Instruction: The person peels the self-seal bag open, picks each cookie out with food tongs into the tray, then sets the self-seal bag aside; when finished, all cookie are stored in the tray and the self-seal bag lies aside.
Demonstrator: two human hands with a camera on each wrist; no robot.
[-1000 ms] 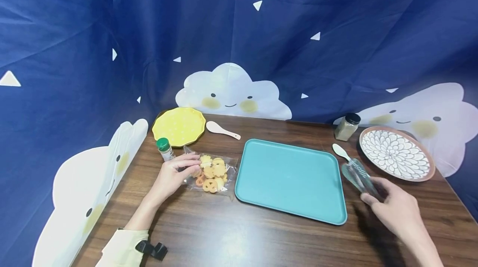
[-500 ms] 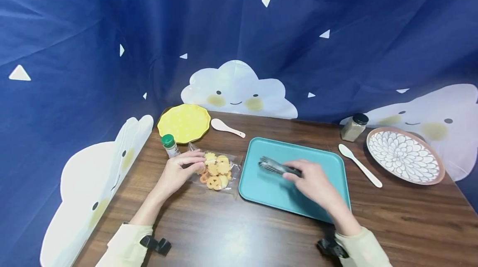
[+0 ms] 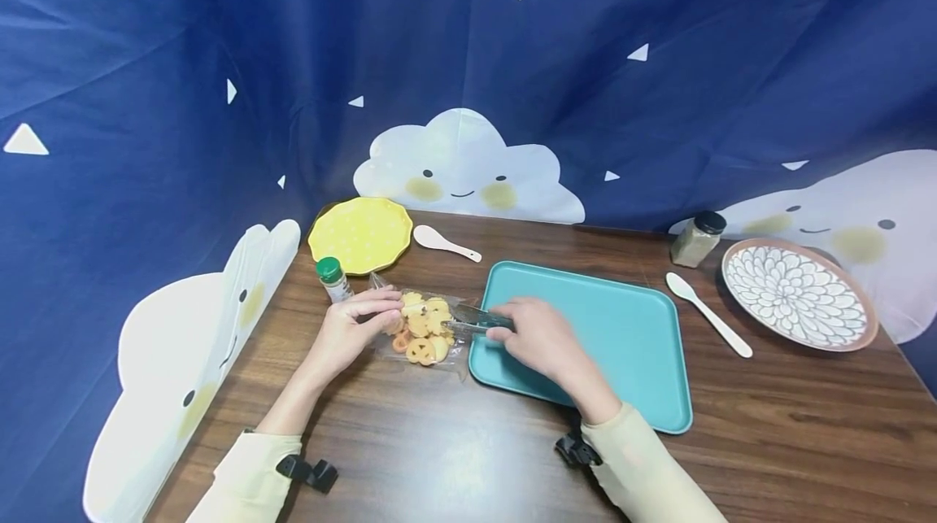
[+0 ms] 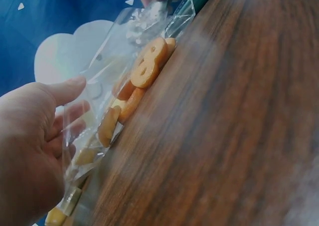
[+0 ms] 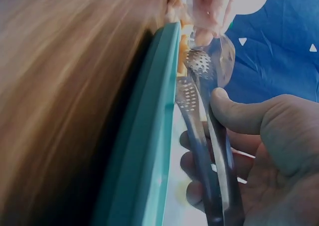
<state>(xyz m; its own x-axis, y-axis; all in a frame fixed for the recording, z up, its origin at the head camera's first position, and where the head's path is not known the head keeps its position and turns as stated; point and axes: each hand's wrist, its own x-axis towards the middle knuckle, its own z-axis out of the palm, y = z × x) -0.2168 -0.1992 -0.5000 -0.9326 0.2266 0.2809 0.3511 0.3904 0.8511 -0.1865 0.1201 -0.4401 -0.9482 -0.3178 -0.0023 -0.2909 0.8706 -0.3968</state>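
Metal tongs: these (image 5: 219,146) had travelled, in the right hand (image 3: 542,337), from above the tray's middle to its left edge, where the perforated heads reached over the bag; the left hand (image 3: 351,326) had hardly shifted. By judgement, that brought the heads within reach of the cookies, and reaching into the bag was the step under way.
Cloud-print backdrop: it (image 3: 410,27) hung behind the far edge.
Wood-grain table: it (image 3: 791,425) carried everything.
Teal tray: it (image 3: 622,344) lay right of the bag, bare on top.
Brown-rimmed petal plate: it (image 3: 798,295) sat toward the table's far right corner.
Yellow scalloped plate: it (image 3: 362,236) sat at the far left corner.
Clear cookie bag: it (image 3: 457,355) lay just beside the tray's left edge; whether the tongs were inside the film could not be told.
Left hand: thumb and fingers appeared to pinch the bag's raised film.
Right hand: thumb and curled fingers held the tongs, arms slightly parted.
White spoons: a long-handled one (image 3: 708,314) lay beyond the tray's right edge, a soup spoon (image 3: 444,244) near the table's far edge.
Seasoning containers: a black-capped jar (image 3: 698,238) stood near the far edge, a green-capped bottle (image 3: 333,279) toward the left edge.
Cookies: they (image 3: 420,328) lay in the bag.
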